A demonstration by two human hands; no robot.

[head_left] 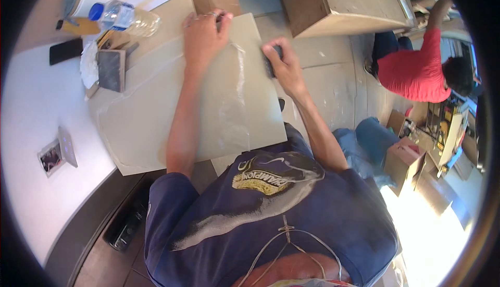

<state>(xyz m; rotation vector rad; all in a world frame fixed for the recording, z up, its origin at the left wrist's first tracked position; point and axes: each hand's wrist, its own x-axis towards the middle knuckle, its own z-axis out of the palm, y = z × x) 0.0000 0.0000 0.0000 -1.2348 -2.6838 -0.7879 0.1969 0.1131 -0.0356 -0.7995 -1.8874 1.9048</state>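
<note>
Grey-beige and matt, the large square tile (229, 94) lies flat on the worktop (151, 130), filling the middle of the view. The left hand (204, 34) presses flat on the tile's far edge at about 12 o'clock, fingers spread and not closed round anything. The right hand (284, 63) sits at the tile's 2 o'clock side, fingers curled and clamped on a small dark block (271, 63) that rests against the tile's right edge. A pale, shiny streak runs down the tile between the two hands.

At 10 o'clock from the tile stands a clear plastic bottle (125, 18) with a blue cap, lying on its side; what is in it cannot be told. Just below it lies a dark rectangular sanding pad (111, 69), and beyond that a black phone (65, 51) on the white surface (31, 130). At 8 o'clock a small grey plate (66, 147) sits on that white surface.

The tile's near edge overhangs toward the person's chest at 6 o'clock. At 1 o'clock a wooden cabinet (333, 5) stands apart from the tile, with dusty floor (338, 83) open at 3 o'clock. Farther, at 2 o'clock, another person in a red shirt (414, 73) bends over.
</note>
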